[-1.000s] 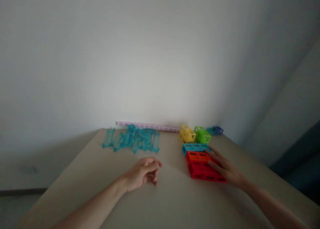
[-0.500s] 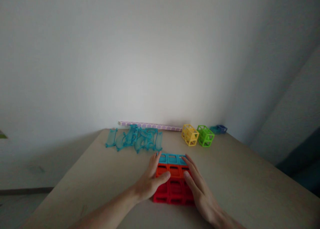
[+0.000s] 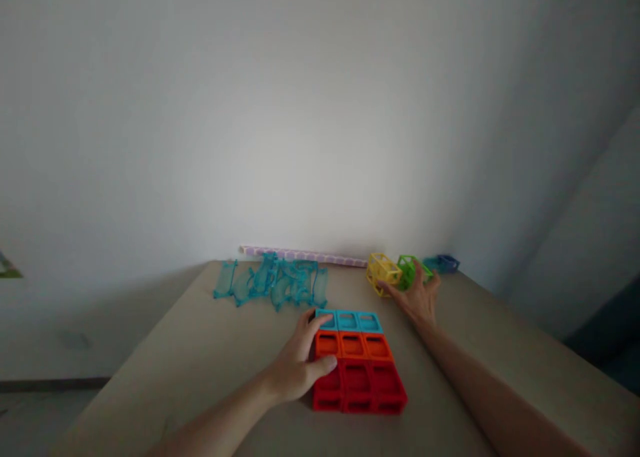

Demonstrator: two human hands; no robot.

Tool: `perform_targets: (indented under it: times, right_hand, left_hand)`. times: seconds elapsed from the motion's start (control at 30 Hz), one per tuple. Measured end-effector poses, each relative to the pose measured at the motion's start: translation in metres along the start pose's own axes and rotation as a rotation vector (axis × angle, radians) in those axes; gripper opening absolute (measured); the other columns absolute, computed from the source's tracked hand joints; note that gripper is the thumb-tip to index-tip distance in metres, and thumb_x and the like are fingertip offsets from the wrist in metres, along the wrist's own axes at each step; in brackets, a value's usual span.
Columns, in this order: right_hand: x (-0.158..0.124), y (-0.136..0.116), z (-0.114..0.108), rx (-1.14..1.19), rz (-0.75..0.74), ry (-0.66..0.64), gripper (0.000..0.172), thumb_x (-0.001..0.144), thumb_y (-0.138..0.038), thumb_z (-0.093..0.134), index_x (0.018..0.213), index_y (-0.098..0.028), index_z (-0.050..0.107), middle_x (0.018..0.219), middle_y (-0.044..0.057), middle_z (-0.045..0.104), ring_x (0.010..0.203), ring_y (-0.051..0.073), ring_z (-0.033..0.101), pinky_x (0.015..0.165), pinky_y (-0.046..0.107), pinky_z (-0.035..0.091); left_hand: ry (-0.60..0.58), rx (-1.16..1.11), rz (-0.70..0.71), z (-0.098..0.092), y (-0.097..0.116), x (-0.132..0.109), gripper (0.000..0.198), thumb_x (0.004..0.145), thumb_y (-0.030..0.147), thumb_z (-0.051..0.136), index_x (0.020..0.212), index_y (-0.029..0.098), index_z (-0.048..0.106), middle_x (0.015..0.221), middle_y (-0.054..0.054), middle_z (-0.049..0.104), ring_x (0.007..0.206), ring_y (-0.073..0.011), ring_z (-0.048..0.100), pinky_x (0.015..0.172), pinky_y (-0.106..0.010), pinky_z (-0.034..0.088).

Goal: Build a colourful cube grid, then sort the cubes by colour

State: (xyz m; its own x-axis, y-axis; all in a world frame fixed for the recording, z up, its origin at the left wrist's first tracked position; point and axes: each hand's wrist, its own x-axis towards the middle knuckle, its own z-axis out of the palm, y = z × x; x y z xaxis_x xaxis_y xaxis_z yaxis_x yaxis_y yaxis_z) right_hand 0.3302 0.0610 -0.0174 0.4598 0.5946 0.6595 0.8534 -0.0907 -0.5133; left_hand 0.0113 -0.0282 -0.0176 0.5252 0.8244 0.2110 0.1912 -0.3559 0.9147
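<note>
Three rows of joined square frames, blue at the far end, orange in the middle and red nearest the person, make up a flat block (image 3: 356, 362) on the table (image 3: 225, 350). The left hand (image 3: 295, 370) lies along the block's left side, thumb on top near the red and orange rows and a fingertip over the blue corner. That spread along the edge probably serves to steady the block from one side, leaving the right hand free; whether the fingers pinch it or merely rest there, I cannot tell.

Beyond the block and to its right, the right hand (image 3: 416, 298) has its fingers and thumb spread around the near side of a yellow cube (image 3: 384, 270) and a green cube (image 3: 409, 270). The thumb is at the yellow one and the fingers at the green one, a wide span that suits two things side by side; firm contact cannot be made out.

Farther right beyond the block is a dark blue cube (image 3: 448, 264). Clear teal pieces (image 3: 280, 280) lie heaped beyond the block to its left, and behind them a purple patterned tube (image 3: 305, 254) runs along the wall (image 3: 320, 110), perhaps to stay out of the way.
</note>
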Motion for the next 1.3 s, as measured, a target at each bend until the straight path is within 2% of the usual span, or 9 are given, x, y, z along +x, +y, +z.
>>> perform_targets:
  times: [0.17, 0.37, 0.5, 0.57, 0.7, 0.8, 0.9, 1.1, 1.3]
  right_hand:
    - [0.004, -0.009, 0.021, -0.044, -0.014, 0.001, 0.079, 0.065, -0.058, 0.067, 0.131, -0.019, 0.045, 0.125, 0.018, 0.038, 0.119, 0.039, 0.040, 0.093, 0.053, 0.039]
    - [0.007, -0.003, 0.019, 0.145, -0.084, -0.037, 0.059, 0.063, -0.044, 0.067, 0.114, -0.018, 0.052, 0.104, 0.010, 0.046, 0.105, 0.031, 0.046, 0.093, 0.045, 0.042]
    - [0.003, -0.018, 0.000, 0.423, -0.103, -0.077, 0.057, 0.063, -0.045, 0.069, 0.110, -0.021, 0.049, 0.104, 0.007, 0.049, 0.097, 0.026, 0.052, 0.089, 0.044, 0.045]
    - [-0.003, -0.038, -0.017, 0.646, -0.167, -0.189, 0.056, 0.068, -0.042, 0.069, 0.114, -0.023, 0.044, 0.104, 0.006, 0.051, 0.094, 0.024, 0.054, 0.085, 0.042, 0.047]
    - [-0.032, -0.096, -0.059, 0.886, -0.554, -0.441, 0.062, 0.061, -0.029, 0.076, 0.115, -0.025, 0.043, 0.118, 0.009, 0.046, 0.111, 0.027, 0.051, 0.095, 0.041, 0.044]
    - [-0.063, -0.132, -0.084, 0.898, -0.746, -0.559, 0.076, 0.059, -0.026, 0.074, 0.126, -0.025, 0.038, 0.128, 0.011, 0.042, 0.122, 0.032, 0.044, 0.101, 0.044, 0.040]
    - [-0.083, -0.147, -0.092, 0.916, -0.763, -0.600, 0.086, 0.063, -0.027, 0.073, 0.138, -0.026, 0.029, 0.136, 0.013, 0.036, 0.128, 0.035, 0.038, 0.104, 0.047, 0.038]
    - [-0.089, -0.141, -0.081, 0.967, -0.554, -0.781, 0.074, 0.072, -0.031, 0.074, 0.134, -0.028, 0.034, 0.125, 0.010, 0.049, 0.117, 0.030, 0.052, 0.099, 0.045, 0.043]
    - [-0.088, -0.139, -0.079, 1.162, -0.287, -1.024, 0.074, 0.072, -0.032, 0.076, 0.132, -0.029, 0.034, 0.120, 0.009, 0.055, 0.107, 0.026, 0.057, 0.085, 0.037, 0.050]
  left_hand:
    - [-0.002, 0.036, 0.017, -0.004, 0.000, 0.001, 0.063, 0.078, 0.031, 0.066, 0.137, 0.023, 0.044, 0.150, -0.011, 0.028, 0.140, -0.0303, 0.027, 0.117, -0.045, 0.017]
    - [0.048, 0.026, 0.045, -0.005, -0.002, -0.001, 0.062, 0.076, 0.031, 0.071, 0.134, 0.025, 0.050, 0.147, -0.012, 0.036, 0.139, -0.0335, 0.029, 0.116, -0.051, 0.018]
    - [0.190, -0.104, 0.133, -0.007, -0.007, 0.004, 0.051, 0.084, 0.034, 0.064, 0.133, 0.027, 0.051, 0.145, -0.011, 0.042, 0.138, -0.0310, 0.034, 0.114, -0.048, 0.027]
    - [0.312, -0.142, 0.195, -0.010, -0.006, 0.007, 0.054, 0.086, 0.032, 0.062, 0.137, 0.028, 0.046, 0.146, -0.010, 0.042, 0.138, -0.0291, 0.035, 0.112, -0.046, 0.030]
    - [0.574, -0.135, 0.333, -0.015, 0.003, 0.006, 0.085, 0.078, 0.032, 0.072, 0.149, 0.032, 0.025, 0.156, -0.007, 0.028, 0.145, -0.0299, 0.019, 0.118, -0.049, 0.017]
    - [0.398, -0.337, 0.430, -0.014, 0.011, 0.002, 0.095, 0.068, 0.042, 0.078, 0.148, 0.030, 0.028, 0.152, -0.010, 0.035, 0.142, -0.0368, 0.025, 0.115, -0.052, 0.024]
    - [0.176, -0.577, 0.465, -0.009, 0.017, -0.001, 0.090, 0.065, 0.041, 0.080, 0.141, 0.026, 0.035, 0.139, -0.016, 0.050, 0.129, -0.0412, 0.045, 0.105, -0.055, 0.039]
    - [0.113, -0.765, 0.342, -0.013, 0.025, -0.001, 0.082, 0.060, 0.022, 0.083, 0.129, 0.026, 0.040, 0.125, -0.012, 0.057, 0.116, -0.0350, 0.057, 0.096, -0.050, 0.047]
    - [0.122, -0.793, 0.245, -0.024, 0.025, 0.001, 0.073, 0.054, 0.018, 0.083, 0.119, 0.021, 0.051, 0.115, -0.010, 0.064, 0.104, -0.0307, 0.062, 0.089, -0.043, 0.049]
